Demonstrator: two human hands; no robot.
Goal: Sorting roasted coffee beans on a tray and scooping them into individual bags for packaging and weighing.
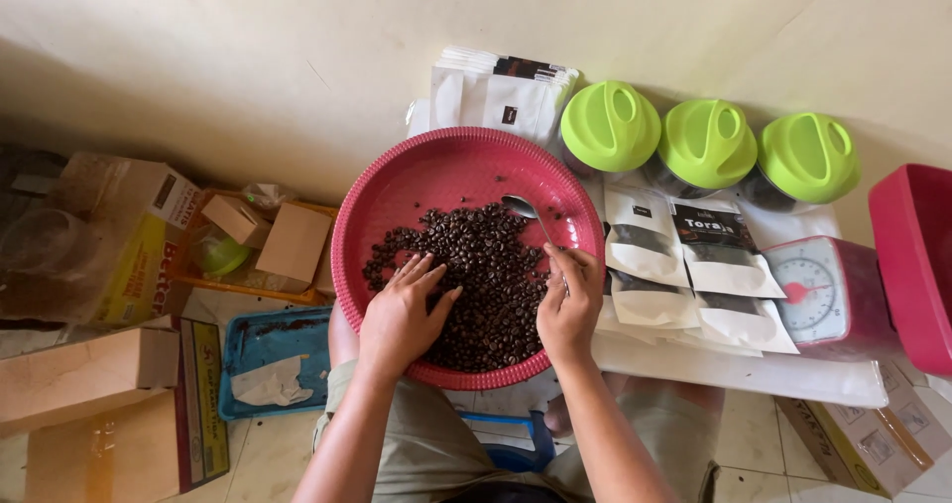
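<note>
**Hands in the bean tray**

Head view: the left hand is lying flat on the coffee beans, fingers spread, gripping nothing. The right hand is pinching a metal spoon, its long axis running up and left from the fingers, bowl resting at the pile's far edge. The beans are looking dark and glossy, heaped in the round pink tray.
</note>
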